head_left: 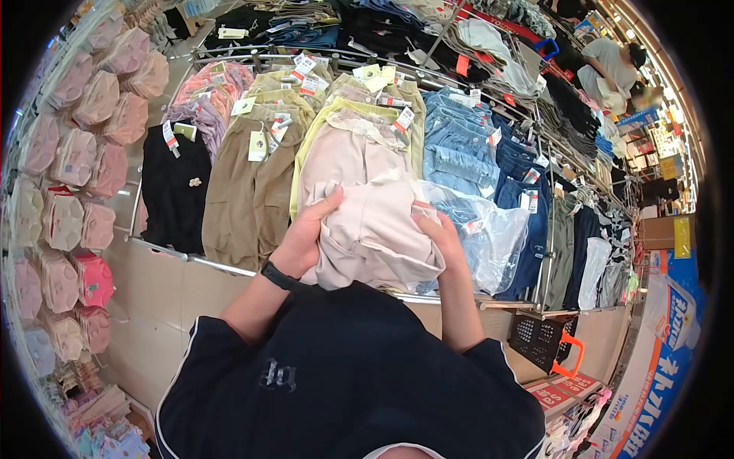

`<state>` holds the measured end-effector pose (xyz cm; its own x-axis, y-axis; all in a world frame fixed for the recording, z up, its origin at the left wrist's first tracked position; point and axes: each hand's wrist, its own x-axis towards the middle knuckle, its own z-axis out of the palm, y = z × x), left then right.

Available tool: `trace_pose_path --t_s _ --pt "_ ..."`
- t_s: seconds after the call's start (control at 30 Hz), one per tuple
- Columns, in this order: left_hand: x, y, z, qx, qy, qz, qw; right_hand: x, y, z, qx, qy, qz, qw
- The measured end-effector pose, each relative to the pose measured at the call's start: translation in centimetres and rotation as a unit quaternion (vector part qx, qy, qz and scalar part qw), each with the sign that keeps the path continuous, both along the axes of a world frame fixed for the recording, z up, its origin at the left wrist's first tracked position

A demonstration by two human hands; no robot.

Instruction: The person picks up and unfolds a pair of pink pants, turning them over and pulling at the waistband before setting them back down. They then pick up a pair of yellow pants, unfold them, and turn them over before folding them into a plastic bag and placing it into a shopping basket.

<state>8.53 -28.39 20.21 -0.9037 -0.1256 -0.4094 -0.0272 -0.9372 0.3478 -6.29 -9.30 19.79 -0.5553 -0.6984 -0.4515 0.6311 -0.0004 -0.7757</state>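
Note:
A pale pink pair of trousers [376, 222], folded over into a bundle, is held between my two hands in front of my chest. My left hand [312, 226] grips its left side, thumb on top and fingers underneath. On the opposite edge, my right hand [442, 237] is closed with the thumb over the cloth; some fingers are hidden. Beneath the bundle lie matching pale pink trousers [340, 149] on a stack with yellow ones [312, 145]. A clear plastic bag [501, 245] lies over jeans just right of my right hand.
Khaki trousers [248, 191] and black trousers [176, 199] lie to the left on the metal-railed rack [195, 258]. Blue jeans [459, 126] are stacked to the right. Packs of pink underwear [95, 279] hang at far left. A black basket [539, 340] stands low right. Another person [608, 73] is at far right.

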Motion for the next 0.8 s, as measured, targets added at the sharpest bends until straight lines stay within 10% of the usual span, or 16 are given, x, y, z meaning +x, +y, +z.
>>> trace_pose_path --t_s 0.2,0.37,0.47,0.7,0.8 --pt "0.3 0.9 0.3 -0.136 -0.028 0.030 0.990 2.4 -0.5 -2.1 -0.061 -0.063 -0.085 0.993" --pt "0.3 2.1 0.9 -0.172 -0.030 0.017 0.985 3.2 -0.2 -3.4 -0.324 -0.320 0.158 0.876" --pt "0.5 1.4 1.0 -0.147 -0.029 0.030 0.988 2.6 -0.3 -2.5 -0.026 -0.102 0.100 0.989" --pt "1.1 0.7 1.6 -0.111 -0.019 0.041 0.993 2.8 -0.6 1.2 -0.063 0.058 0.042 0.995" --pt "2.5 0.9 1.1 -0.180 0.021 -0.014 0.983 2.5 1.0 -1.2 -0.330 -0.059 0.068 0.940"
